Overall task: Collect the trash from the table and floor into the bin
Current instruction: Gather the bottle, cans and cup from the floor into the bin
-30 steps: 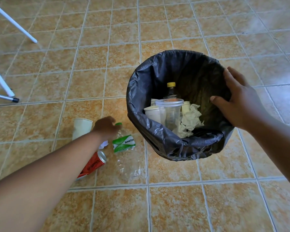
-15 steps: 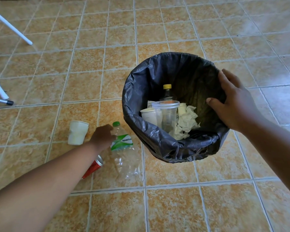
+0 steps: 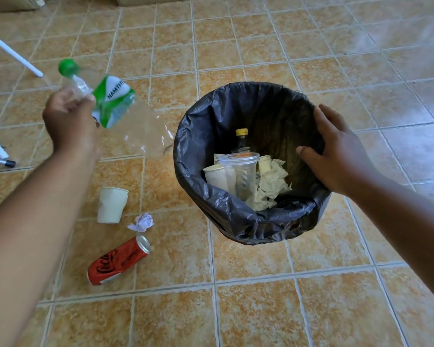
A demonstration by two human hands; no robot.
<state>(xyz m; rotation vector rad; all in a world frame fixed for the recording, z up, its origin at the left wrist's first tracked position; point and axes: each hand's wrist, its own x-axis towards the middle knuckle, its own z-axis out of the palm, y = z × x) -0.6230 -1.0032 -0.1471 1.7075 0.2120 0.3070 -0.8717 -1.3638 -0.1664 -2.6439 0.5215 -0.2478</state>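
Observation:
My left hand (image 3: 69,118) grips a clear plastic bottle (image 3: 115,103) with a green cap and green label by its neck, lifted off the floor to the left of the bin. The bin (image 3: 198,146) is lined with a black bag and holds cups, crumpled tissue and a yellow-capped bottle. My right hand (image 3: 336,156) rests on the bin's right rim, fingers over the bag's edge. On the floor lie a white paper cup (image 3: 111,205), a small crumpled paper (image 3: 142,222) and a red soda can (image 3: 118,261).
White metal legs (image 3: 13,55) of a stand or table cross the upper left, with another foot (image 3: 0,161) at the left edge. Tan floor tiles spread all around the bin.
My left hand closed on the bottle lying on the floor and raised it up and leftward. The crumpled paper it hid now shows. My right hand has stayed on the bin's rim.

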